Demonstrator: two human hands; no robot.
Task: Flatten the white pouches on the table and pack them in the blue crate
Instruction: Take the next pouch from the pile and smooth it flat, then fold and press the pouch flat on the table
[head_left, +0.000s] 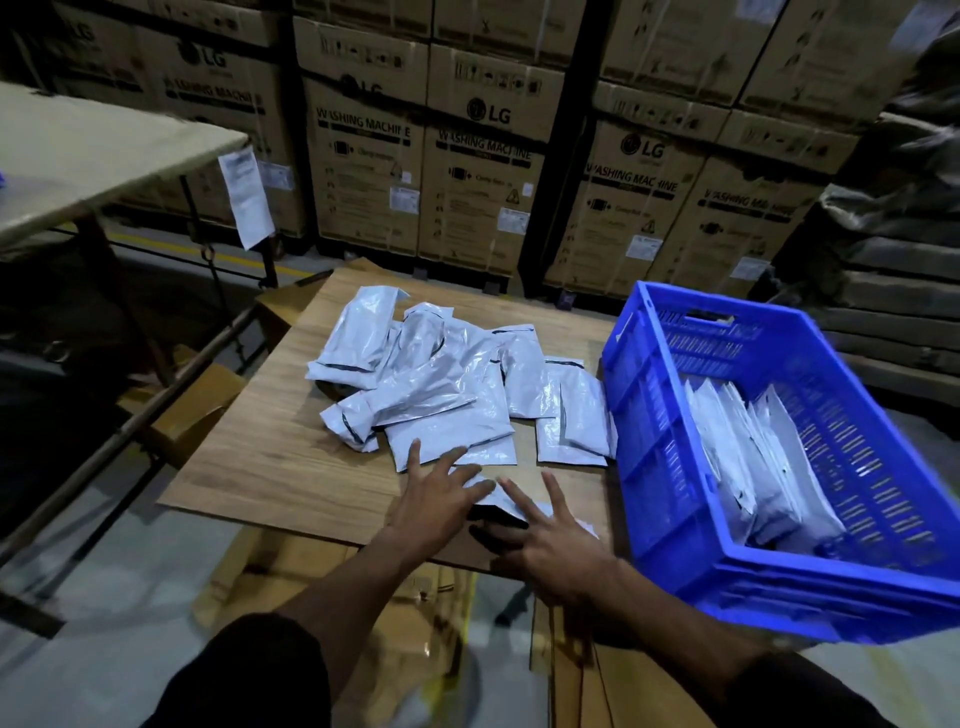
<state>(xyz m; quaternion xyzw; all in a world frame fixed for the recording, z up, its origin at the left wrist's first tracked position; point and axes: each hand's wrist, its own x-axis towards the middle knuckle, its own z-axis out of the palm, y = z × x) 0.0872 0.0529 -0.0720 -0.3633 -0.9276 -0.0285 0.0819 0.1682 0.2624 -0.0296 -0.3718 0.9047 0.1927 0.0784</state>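
Brown cardboard cartons (483, 156) fill the upper half of the frame, stacked in rows and printed in black with "LG" and "WASHING MACHINE"; smaller print and white stickers on their fronts are too fine to read. At the upper left a pale tabletop (93, 150) juts in, with a white printed sheet (247, 197) hanging from its edge, its text illegible. A yellow line runs along the grey floor below it.

In the centre lies a wood-grain table (270, 457), with flattened cardboard beneath it. A loose heap of white pouches (441, 395) sits on the middle of the board, overlapping one another. Lower centre, both hands press on one pouch (493, 499) at the near edge of the heap: the left hand (436, 504) lies flat with fingers spread and straight, and the right hand (550, 535) likewise, fingers splayed on the pouch. At the right stands the blue crate (675, 467), slotted along its walls, holding packed pouches (753, 483) stood on edge inside.
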